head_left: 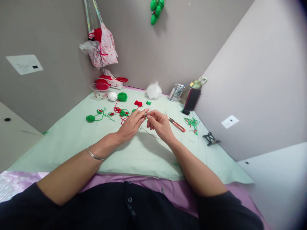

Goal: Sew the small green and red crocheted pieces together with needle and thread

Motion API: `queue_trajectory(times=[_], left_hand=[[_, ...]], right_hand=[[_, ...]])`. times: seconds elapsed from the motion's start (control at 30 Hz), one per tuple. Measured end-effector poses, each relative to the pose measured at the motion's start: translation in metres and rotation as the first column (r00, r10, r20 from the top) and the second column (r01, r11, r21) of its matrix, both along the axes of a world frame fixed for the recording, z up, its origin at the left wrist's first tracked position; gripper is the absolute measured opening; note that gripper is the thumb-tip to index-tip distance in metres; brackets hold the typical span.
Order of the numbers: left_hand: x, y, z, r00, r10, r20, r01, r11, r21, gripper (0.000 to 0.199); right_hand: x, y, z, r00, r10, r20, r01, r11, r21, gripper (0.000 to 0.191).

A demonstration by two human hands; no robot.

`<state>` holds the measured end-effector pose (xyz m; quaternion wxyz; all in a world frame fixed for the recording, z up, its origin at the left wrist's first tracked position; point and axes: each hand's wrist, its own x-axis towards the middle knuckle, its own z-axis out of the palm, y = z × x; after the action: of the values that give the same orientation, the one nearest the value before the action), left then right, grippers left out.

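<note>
My left hand [132,125] is held over the middle of the table, its fingers pressed together and pointing to the right. Close against its fingertips, my right hand [160,124] is closed in a pinch. Something small sits between the fingertips of both hands, too hidden to name. A thin dark thread [151,134] trails below the hands to the right. Left of my left hand lie red yarn [117,110] and a small green crocheted piece [90,118] with loose strands. Orange-handled thread snips [177,125] lie right of my right hand.
Behind the hands are a green yarn ball [122,96], a white yarn ball [112,96], a clear tub [100,94] and white stuffing [153,90]. A pen holder [177,92], a phone [192,100] and green yarn scraps [191,122] are to the right. Walls enclose the table.
</note>
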<state>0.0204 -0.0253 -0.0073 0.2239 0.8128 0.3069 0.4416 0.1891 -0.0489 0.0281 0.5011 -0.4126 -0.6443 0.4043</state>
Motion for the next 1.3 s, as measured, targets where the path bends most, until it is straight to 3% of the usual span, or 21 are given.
queue_trajectory(times=[0.77, 1.03, 1.3], left_hand=[[0.0, -0.002, -0.002, 1.0, -0.016, -0.015, 0.016, 1.0, -0.007, 0.053], [-0.001, -0.001, -0.001, 0.973, 0.154, -0.173, -0.132, 0.983, 0.13, 0.048], [-0.001, 0.006, -0.006, 0.969, 0.146, -0.199, -0.114, 0.98, 0.164, 0.05]], right_hand=[[0.002, 0.003, -0.002, 0.997, -0.027, 0.069, 0.027, 1.0, 0.009, 0.021], [0.003, 0.01, -0.009, 0.995, -0.043, 0.09, 0.047, 0.998, -0.042, 0.021], [0.006, 0.014, -0.009, 0.997, -0.022, 0.071, 0.029, 0.995, -0.097, 0.023]])
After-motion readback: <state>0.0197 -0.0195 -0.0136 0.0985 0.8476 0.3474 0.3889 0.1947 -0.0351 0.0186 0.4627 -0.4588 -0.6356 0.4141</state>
